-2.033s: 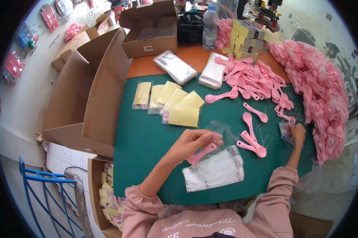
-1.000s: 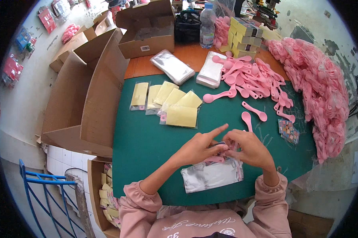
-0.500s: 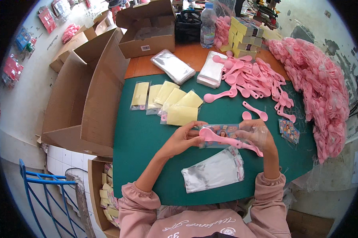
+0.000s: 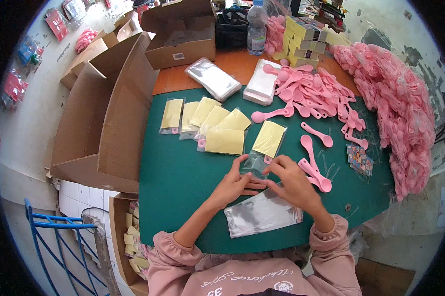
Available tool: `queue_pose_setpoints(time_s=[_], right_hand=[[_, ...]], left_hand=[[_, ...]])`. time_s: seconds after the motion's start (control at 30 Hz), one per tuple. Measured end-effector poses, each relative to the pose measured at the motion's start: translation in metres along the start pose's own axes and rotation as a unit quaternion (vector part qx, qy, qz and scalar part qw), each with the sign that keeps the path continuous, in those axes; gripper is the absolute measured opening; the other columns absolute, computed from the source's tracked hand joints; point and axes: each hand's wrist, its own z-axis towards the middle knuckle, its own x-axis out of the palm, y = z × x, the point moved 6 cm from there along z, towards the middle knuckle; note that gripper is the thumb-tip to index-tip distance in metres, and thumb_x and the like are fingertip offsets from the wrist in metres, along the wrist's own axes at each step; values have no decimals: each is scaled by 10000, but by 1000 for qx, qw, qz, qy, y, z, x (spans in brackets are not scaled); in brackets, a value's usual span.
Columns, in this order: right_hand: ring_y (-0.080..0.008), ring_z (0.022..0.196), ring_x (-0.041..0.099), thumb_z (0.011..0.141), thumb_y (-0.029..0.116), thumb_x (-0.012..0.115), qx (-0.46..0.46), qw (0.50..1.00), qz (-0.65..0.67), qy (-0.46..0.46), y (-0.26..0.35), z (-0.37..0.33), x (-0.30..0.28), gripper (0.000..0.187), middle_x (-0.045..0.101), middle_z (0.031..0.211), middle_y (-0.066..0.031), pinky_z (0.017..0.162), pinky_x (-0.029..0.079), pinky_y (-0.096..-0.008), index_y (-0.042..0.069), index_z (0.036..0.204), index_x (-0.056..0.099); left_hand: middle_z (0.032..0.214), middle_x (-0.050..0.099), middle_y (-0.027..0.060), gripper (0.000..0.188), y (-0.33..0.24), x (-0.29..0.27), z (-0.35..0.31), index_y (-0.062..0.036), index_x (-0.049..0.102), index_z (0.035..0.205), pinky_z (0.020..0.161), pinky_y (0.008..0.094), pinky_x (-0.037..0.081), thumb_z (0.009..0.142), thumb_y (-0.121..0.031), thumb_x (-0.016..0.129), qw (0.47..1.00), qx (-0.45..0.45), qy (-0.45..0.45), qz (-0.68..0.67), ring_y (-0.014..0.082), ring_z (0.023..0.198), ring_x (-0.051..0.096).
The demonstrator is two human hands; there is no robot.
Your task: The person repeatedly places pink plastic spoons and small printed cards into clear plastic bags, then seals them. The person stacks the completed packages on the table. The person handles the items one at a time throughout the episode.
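A clear plastic bag (image 4: 256, 163) lies on the green tabletop, with a yellow card (image 4: 269, 139) and the pink tip of a spoon handle inside it. My left hand (image 4: 236, 183) pinches the bag's near end between thumb and fingers. From the other side my right hand (image 4: 290, 180) closes its fingertips on that same end. Beneath the hands is a stack of clear bags (image 4: 262, 217). Right beside my right hand lie pink measuring spoons (image 4: 324, 184). Several filled bags with yellow cards (image 4: 224, 140) are laid out to the left.
A pile of pink spoons (image 4: 309, 93) and bag stacks (image 4: 212, 79) occupy the far side. Bundled pink spoons (image 4: 400, 108) border the right edge; small picture cards (image 4: 359, 159) lie nearby. Cardboard boxes (image 4: 126, 113) stand left. A bottle (image 4: 256, 29) and card stacks (image 4: 304, 42) stand behind.
The bag has gone from being held level, picture side up, to lying flat with its yellow side up. A spoon set that was in front of it now rests on the table at right.
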Motion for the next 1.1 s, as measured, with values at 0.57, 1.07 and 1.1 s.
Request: queue_pose_setpoints(time_s=[0.57,1.07,1.1], right_hand=[[-241,754,538,720,104,638,107,984,137,-36,-13,9,19,183,505,826,-109,671,429,-339,5,845,548],[-230,755,467,652,129,643,-113,989,-92,-2,11,-4,29,204,458,779,-77,679,333,-326,50,775,501],[-229,752,462,662,127,642,-119,990,-71,9,10,-5,29,201,455,774,-74,679,333,-322,51,779,498]], left_hand=[[1072,524,254,579,-17,11,-7,-122,-83,1378,902,392,432,918,-256,243,973,160,29,166,317,968,560],[823,603,97,620,1,-8,9,-94,235,1331,671,260,519,781,45,485,997,58,-20,50,112,744,588],[823,603,97,620,1,-6,8,-94,235,1331,671,260,519,781,45,485,997,59,-20,50,112,744,588]])
